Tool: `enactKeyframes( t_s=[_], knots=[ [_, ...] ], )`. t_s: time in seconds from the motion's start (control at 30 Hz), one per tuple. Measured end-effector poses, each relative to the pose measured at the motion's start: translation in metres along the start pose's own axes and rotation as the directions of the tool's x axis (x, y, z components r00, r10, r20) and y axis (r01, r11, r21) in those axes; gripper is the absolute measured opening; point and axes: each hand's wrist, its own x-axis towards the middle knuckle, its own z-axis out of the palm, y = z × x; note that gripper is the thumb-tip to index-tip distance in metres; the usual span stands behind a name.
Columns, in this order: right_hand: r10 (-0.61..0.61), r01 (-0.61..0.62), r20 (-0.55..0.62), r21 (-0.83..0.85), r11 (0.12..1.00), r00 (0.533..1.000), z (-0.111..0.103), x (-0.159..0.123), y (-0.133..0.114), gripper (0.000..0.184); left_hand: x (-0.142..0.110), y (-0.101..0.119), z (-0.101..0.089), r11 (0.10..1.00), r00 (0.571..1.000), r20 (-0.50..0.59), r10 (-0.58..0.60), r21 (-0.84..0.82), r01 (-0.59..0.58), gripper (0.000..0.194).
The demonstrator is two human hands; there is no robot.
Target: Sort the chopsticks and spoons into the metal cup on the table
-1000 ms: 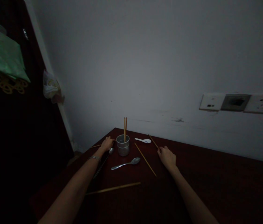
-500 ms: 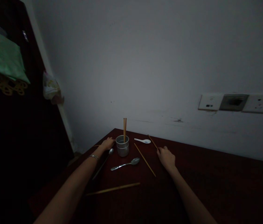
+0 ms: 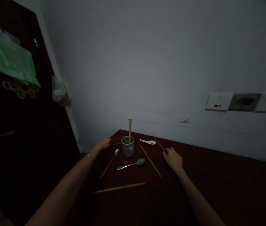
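Note:
My left hand [image 3: 104, 143] is at the table's left edge, its fingers closed around the outer end of a chopstick [image 3: 116, 144] whose other end points at the metal cup [image 3: 128, 147]. Two chopsticks [image 3: 130, 130] stand upright in that cup. On the right, my right hand [image 3: 173, 159] pinches the near end of another chopstick [image 3: 158, 143], which lies slanted toward the wall. Between the hands lie a long-handled metal spoon [image 3: 109, 164], a second metal spoon [image 3: 133, 164], a white soup spoon [image 3: 148, 142] and a slanted chopstick [image 3: 150, 161]. One more chopstick [image 3: 120, 187] lies nearer to me.
The dark red table [image 3: 218, 175] has its back edge along a pale wall [image 3: 147, 62] with sockets [image 3: 245, 102] on the right. At the left is a dark door [image 3: 36, 131] with a green cloth [image 3: 11, 59]; a plastic bag [image 3: 59, 90] hangs beside it.
My left hand has moved left, away from the cup, along the chopstick to its outer end. My right hand stays at its chopstick. The view has shifted slightly left.

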Motion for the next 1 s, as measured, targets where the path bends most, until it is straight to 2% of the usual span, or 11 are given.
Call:
enactKeyframes(
  t_s=[0.13, 0.37, 0.53, 0.6, 0.67, 0.73, 0.77, 0.87, 0.93, 1.0],
  knots=[
    [0.035, -0.034, -0.014, 0.071, 0.997, 0.999, -0.001, 0.001, 0.001, 0.036, -0.013, -0.008, -0.01, 0.998, 0.997, 0.061, -0.056, 0.036, 0.054, 0.029],
    [0.151, -0.129, -0.056, 0.294, 0.947, 0.987, 0.01, 0.012, 0.02, 0.038, -0.041, -0.008, -0.023, 0.999, 0.974, 0.223, -0.036, 0.006, 0.035, 0.02],
    [0.208, -0.146, -0.089, 0.453, 0.879, 0.974, 0.019, 0.018, 0.034, 0.039, -0.062, 0.009, -0.03, 0.996, 0.895, 0.446, -0.007, -0.075, 0.045, 0.013],
    [0.22, -0.141, -0.112, 0.481, 0.866, 0.969, 0.022, 0.019, 0.037, 0.039, -0.069, 0.018, -0.036, 0.995, 0.887, 0.462, 0.016, -0.099, 0.033, 0.012],
    [0.225, -0.135, -0.128, 0.494, 0.859, 0.966, 0.023, 0.019, 0.038, 0.039, -0.073, 0.026, -0.048, 0.994, 0.929, 0.365, 0.063, -0.104, -0.027, 0.012],
    [0.213, -0.117, -0.139, 0.5, 0.858, 0.967, 0.024, 0.018, 0.037, 0.039, -0.073, 0.033, -0.064, 0.99, 0.976, 0.182, 0.119, -0.09, -0.104, 0.016],
    [0.206, -0.108, -0.145, 0.501, 0.859, 0.968, 0.024, 0.017, 0.037, 0.039, -0.071, 0.037, -0.073, 0.987, 0.986, 0.088, 0.141, -0.089, -0.133, 0.019],
    [0.198, -0.098, -0.15, 0.502, 0.86, 0.969, 0.022, 0.016, 0.036, 0.039, -0.06, 0.05, -0.095, 0.974, 0.981, -0.119, 0.153, -0.147, -0.17, 0.029],
    [0.2, -0.109, -0.135, 0.497, 0.861, 0.97, 0.022, 0.016, 0.036, 0.039, -0.048, 0.06, -0.103, 0.957, 0.97, -0.192, 0.146, -0.222, -0.188, 0.033],
    [0.193, -0.116, -0.112, 0.488, 0.865, 0.975, 0.022, 0.017, 0.037, 0.038, -0.033, 0.071, -0.103, 0.93, 0.961, -0.242, 0.133, -0.306, -0.205, 0.038]
  ],
)
